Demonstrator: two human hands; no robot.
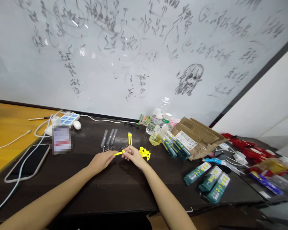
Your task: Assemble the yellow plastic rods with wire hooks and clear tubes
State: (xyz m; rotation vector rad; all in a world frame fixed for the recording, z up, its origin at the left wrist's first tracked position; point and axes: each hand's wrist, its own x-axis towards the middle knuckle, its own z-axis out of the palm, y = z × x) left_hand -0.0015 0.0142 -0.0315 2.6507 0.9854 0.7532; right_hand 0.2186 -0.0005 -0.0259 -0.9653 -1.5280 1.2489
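left hand (pixel 102 162): fingers almost together, tips at the left end of a yellow stick (pixel 118 153); the thumb is not clearly seen, so whether it grips cannot be told. right hand (pixel 133 156): fingers curled, thumb and forefinger pinched on the stick's right end. the stick lies between the hands, its long axis running across from one to the other, the right end slightly higher in view. a pile of small yellow pieces (pixel 146 154) sits just beside the right hand, the nearer of the two. beyond that hand lie two yellow sticks (pixel 130 139), long axes pointing away from the person. clear tubes (pixel 104 138) lie beyond the left hand, with wire hooks (pixel 108 148) just nearer; all rest on a dark table (pixel 124 195).
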